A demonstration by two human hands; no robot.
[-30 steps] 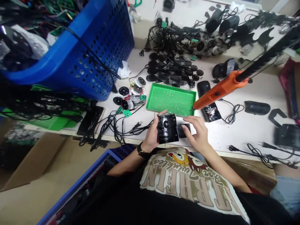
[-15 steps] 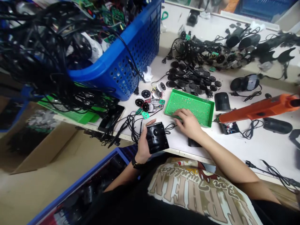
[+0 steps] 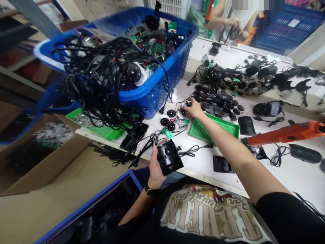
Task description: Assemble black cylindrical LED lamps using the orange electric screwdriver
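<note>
Since half a second before, the right hand [image 3: 195,108] had left the green tray [image 3: 218,127] and stretched forward and to the left, past the tray's far corner, to the cluster of small parts [image 3: 172,122]. The left hand [image 3: 154,168] had kept its hold on the black housing [image 3: 169,158] near the table edge [image 3: 203,162].

The left hand's fingers were wrapped round the housing from below and behind, with the thumb up along its left side. The housing stood just above that palm, tilted, its broad face turned up toward the camera. It was a boxy, glossy black plastic shell with a round boss in the middle of its face.

The right hand's fingertips were curled down among the parts, touching them; whether they had pinched one could not be told. The parts were black discs and little green circuit boards joined by thin wires, lying just below and left of those fingertips, close beside the blue basket [image 3: 162,89]. A flat black plate [image 3: 221,164] lay under the right forearm, and an orange power screwdriver [image 3: 286,134] hung well to the right of it.
</note>
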